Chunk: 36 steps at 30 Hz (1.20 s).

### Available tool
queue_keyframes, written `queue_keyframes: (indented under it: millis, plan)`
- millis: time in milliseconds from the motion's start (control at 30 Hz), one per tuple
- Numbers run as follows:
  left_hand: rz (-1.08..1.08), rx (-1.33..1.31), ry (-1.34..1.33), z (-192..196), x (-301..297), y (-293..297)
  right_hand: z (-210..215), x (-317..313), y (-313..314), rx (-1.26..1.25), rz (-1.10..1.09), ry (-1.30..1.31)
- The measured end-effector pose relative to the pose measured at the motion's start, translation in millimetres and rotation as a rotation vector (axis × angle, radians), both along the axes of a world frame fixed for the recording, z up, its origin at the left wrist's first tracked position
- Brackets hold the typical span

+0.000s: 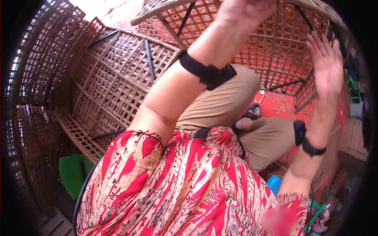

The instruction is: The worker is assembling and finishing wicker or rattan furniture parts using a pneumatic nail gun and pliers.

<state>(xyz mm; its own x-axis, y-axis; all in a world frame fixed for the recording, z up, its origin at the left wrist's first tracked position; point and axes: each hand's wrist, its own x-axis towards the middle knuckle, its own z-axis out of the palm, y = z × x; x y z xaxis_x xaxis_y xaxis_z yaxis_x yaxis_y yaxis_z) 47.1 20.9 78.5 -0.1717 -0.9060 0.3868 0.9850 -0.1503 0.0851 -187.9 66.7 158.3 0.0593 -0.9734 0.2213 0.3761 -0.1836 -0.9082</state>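
Note:
A large woven wicker frame (pixel 275 43) with an open lattice stands in front of me, over my knees. My left hand (pixel 242 11) is raised at the top of the view, against the lattice near its curved rim; its fingers are cut off by the picture's edge. My right hand (pixel 327 65) is held up flat with fingers apart, beside the frame's right edge. A black band sits on each wrist. Whether either hand pinches a strand is not visible.
Another wicker basket chair (pixel 114 78) with black metal bars lies at the left, more stacked behind it. A green plastic stool (pixel 73 173) is at lower left, a blue one (pixel 274 184) under me. Cane scraps litter the red floor (pixel 275 104).

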Motion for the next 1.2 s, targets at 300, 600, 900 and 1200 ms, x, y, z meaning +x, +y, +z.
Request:
queue_keyframes:
  millis: [300,600,900,1200]
  plan:
    - [0.029,-0.276,-0.509,-26.7,-93.0,114.2,-34.1,-172.5,-90.9,0.186,-0.171,-0.117]
    - [-0.18,0.703,-0.582,-181.5,112.6,127.4,-105.1,-393.2,-78.6,0.329,-0.605,-0.12]
    - [-0.342,0.55,-0.524,-248.7,4.6,14.3,-104.6,-337.3,-13.4,0.306,-0.617,-0.064]
    - [-0.063,0.833,-0.347,-183.0,1.7,15.3,-42.9,-321.6,-25.8,0.322,-0.411,0.034]
